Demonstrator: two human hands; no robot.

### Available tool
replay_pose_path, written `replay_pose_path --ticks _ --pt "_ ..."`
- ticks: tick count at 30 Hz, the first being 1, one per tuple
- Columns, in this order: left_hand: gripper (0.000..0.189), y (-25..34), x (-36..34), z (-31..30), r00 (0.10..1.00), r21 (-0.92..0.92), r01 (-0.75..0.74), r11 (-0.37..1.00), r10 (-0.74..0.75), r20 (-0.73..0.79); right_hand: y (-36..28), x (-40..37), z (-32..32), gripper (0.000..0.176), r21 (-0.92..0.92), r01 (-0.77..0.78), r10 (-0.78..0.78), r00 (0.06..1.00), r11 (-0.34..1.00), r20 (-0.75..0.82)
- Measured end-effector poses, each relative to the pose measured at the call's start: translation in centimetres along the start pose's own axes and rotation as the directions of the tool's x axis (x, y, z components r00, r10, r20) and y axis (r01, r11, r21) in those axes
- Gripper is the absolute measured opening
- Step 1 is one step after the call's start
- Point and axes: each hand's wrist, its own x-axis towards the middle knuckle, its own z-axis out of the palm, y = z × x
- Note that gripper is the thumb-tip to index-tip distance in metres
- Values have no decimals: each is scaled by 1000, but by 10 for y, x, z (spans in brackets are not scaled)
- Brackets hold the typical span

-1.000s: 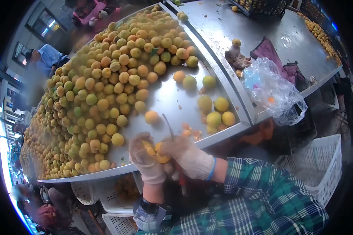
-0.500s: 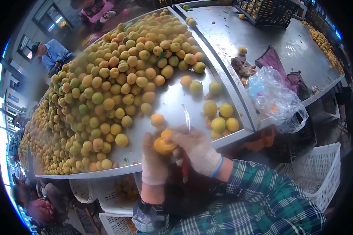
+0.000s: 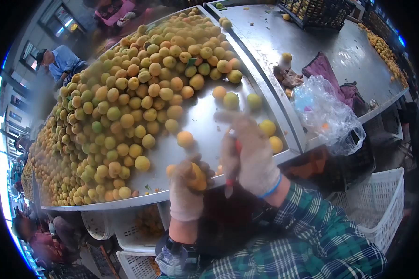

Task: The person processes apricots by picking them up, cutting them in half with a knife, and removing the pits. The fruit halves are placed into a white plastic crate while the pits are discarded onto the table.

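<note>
Hundreds of apricots (image 3: 125, 107) on steel tray (image 3: 205, 118); left fingers (image 3: 186, 173) clamped on one apricot (image 3: 198, 178), right fingers (image 3: 247, 136) on knife (image 3: 229, 183).

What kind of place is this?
Probably a fruit-processing workshop. A huge fruit pile covers a steel table, white crates stand below it, and the gloved left hand holds a fruit while the right hand holds a knife.

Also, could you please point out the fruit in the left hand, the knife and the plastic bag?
fruit (image 3: 198, 178), head view, orange side.
knife (image 3: 228, 182), head view, red handle.
plastic bag (image 3: 328, 111), head view, crumpled middle.
</note>
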Motion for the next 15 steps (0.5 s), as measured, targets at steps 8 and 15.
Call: replay_pose_path --ticks 8,15 --pt "63 -22 -23 32 988 142 147 979 -151 20 -20 -1 -4 28 171 176 -150 977 969 -152" --pt "67 -28 -27 49 985 136 164 977 -154 -83 -13 -9 -7 24 -250 435 -460 886 865 -50"
